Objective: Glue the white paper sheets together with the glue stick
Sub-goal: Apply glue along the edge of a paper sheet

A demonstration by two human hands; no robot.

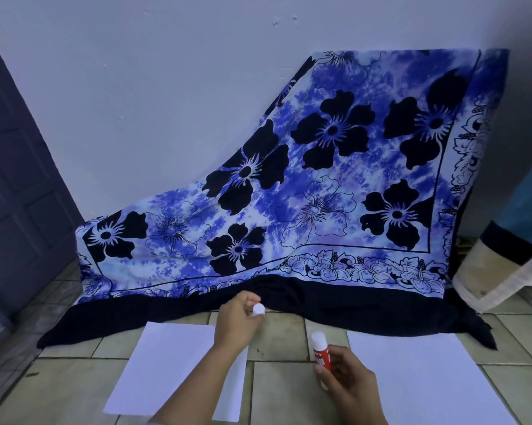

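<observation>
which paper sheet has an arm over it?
The left sheet: the left hand, holding the cap, reaches across its right edge. The right sheet is fully uncovered; the right hand holds the glue stick between the sheets.

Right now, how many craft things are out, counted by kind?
White paper sheets: 2, left sheet and right sheet
Glue stick: 1, in the right hand
Glue cap: 1, in the left hand
Total: 4

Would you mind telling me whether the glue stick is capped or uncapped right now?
Uncapped. The right hand holds the glue stick upright with its white top exposed, while the left hand holds the white cap apart from it.
</observation>
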